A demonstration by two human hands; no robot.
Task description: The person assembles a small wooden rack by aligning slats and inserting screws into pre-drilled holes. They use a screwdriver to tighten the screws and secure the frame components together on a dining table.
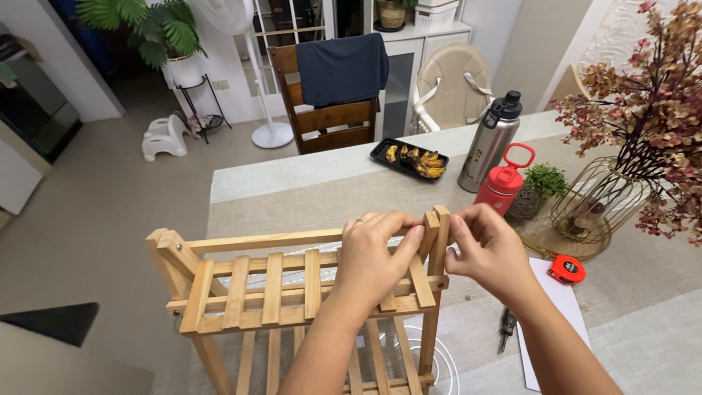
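Subject: a slatted wooden rack (292, 292) of pale timber, standing on the table (307, 179) in the lower centre of the frame, 2 tiers of slats visible.

Left hand (376, 256): draped over the top rail at the rack's upper right corner, fingers curled and gripping the rail and the nearest slat. A ring shows on 1 finger.

Right hand (486, 252): just right of the corner post (439, 241), fingertips pinched against the post near its top. Whether a small fastener sits between the fingers cannot be told.

Handling judgement: the rack looks light and fairly stiff, though the thin slats and open joints would likely flex or rack sideways if pulled by 1 slat alone. The posts and the long rails appear the soundest places to take hold — the corners especially. The bare wood should not be slippery.

Surroundings: a small screwdriver (506, 327) lies on the table at lower right, beside a white sheet of paper (556, 322) carrying a red tape measure (567, 269). Further up, right of centre, stand a red bottle (504, 183) and a steel flask (488, 146); a black tray of food (413, 157) lies to their left. A dried-flower arrangement (643, 102) in a wire vase fills the right edge — well apart from the rack. A wooden chair (333, 102) with a dark garment stands beyond the table, upper centre
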